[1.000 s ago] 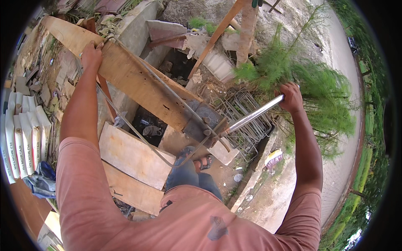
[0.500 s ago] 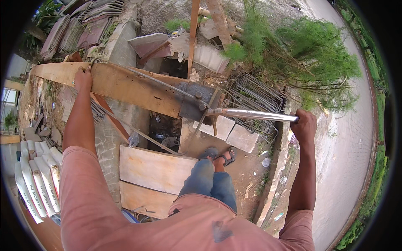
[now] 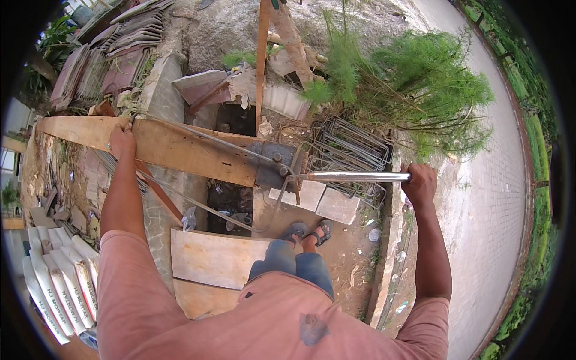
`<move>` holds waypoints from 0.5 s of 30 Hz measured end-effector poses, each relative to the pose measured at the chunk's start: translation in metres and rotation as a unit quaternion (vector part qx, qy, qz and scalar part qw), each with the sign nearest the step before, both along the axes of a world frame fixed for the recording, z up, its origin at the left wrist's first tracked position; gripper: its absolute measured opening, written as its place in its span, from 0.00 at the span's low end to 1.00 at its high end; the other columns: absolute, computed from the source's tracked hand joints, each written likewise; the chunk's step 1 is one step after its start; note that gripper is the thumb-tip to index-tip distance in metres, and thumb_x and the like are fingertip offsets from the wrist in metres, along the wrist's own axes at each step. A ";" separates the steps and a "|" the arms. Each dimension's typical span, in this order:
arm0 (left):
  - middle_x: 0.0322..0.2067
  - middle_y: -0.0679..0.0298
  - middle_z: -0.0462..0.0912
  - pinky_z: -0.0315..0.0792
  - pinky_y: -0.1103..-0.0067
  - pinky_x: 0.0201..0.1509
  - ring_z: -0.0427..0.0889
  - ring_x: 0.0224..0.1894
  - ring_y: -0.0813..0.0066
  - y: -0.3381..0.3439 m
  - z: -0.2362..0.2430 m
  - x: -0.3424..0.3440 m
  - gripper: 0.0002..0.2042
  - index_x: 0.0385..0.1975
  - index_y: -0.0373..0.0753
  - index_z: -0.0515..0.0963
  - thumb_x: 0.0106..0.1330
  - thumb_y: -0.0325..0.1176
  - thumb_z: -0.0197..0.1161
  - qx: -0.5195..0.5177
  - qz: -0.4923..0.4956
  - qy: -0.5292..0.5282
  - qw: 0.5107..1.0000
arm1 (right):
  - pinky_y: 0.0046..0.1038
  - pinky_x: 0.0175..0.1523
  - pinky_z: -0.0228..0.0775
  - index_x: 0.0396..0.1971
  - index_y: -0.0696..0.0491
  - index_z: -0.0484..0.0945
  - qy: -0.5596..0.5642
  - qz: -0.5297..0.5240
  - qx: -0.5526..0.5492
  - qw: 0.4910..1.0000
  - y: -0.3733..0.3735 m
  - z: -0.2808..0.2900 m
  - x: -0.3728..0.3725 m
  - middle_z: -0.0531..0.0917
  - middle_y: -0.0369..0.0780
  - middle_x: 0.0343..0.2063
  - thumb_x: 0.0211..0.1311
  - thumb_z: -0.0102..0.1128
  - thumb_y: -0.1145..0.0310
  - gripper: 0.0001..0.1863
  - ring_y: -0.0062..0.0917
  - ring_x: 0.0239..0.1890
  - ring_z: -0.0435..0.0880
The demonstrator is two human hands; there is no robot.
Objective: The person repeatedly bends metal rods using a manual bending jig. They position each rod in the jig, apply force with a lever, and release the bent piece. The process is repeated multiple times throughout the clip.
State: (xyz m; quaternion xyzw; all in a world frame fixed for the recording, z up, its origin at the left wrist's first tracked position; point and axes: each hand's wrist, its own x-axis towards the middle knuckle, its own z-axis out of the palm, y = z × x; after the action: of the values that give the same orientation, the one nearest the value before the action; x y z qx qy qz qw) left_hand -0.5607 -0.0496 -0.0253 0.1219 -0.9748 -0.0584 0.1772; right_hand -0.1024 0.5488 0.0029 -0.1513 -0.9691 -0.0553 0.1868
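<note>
Right hand [image 3: 419, 183] closed round the bar [image 3: 357, 176], left hand [image 3: 123, 143] on the plank [image 3: 186, 151], hold unclear.
If the bar slips, that bent rod [image 3: 207, 137] could kick back imo.

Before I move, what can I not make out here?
In the head view:
Outer end of the silver tube: covered by the right hand.
What the left hand holds: covered by that hand.
Middle of the dark pit: under the wooden board.
Far side of the green hedge: cut by black rim.
</note>
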 end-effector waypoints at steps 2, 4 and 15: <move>0.46 0.54 0.79 0.68 0.57 0.51 0.76 0.51 0.51 0.001 0.002 0.002 0.19 0.45 0.41 0.76 0.65 0.50 0.57 0.005 0.003 -0.003 1.000 | 0.37 0.34 0.59 0.15 0.51 0.67 -0.006 -0.002 0.014 1.000 0.002 0.003 -0.004 0.73 0.40 0.17 0.54 0.65 0.65 0.16 0.37 0.24 0.73; 0.46 0.53 0.79 0.68 0.56 0.51 0.76 0.52 0.50 0.002 0.003 0.001 0.19 0.46 0.42 0.76 0.65 0.50 0.56 0.005 -0.003 -0.027 1.000 | 0.38 0.34 0.59 0.15 0.51 0.67 -0.007 0.005 0.012 1.000 0.005 0.002 -0.003 0.73 0.40 0.17 0.54 0.65 0.64 0.16 0.37 0.24 0.73; 0.47 0.50 0.78 0.68 0.54 0.51 0.76 0.52 0.47 0.004 0.003 0.001 0.20 0.48 0.42 0.74 0.66 0.51 0.55 -0.006 -0.001 -0.020 1.000 | 0.38 0.35 0.59 0.15 0.51 0.68 -0.023 -0.003 -0.003 1.000 -0.002 -0.002 0.003 0.73 0.41 0.16 0.56 0.63 0.63 0.16 0.38 0.25 0.73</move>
State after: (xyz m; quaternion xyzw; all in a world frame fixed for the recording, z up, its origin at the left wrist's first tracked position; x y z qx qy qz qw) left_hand -0.5592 -0.0455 -0.0221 0.1209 -0.9787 -0.0505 0.1580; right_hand -0.0995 0.5471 0.0006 -0.1537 -0.9728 -0.0562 0.1641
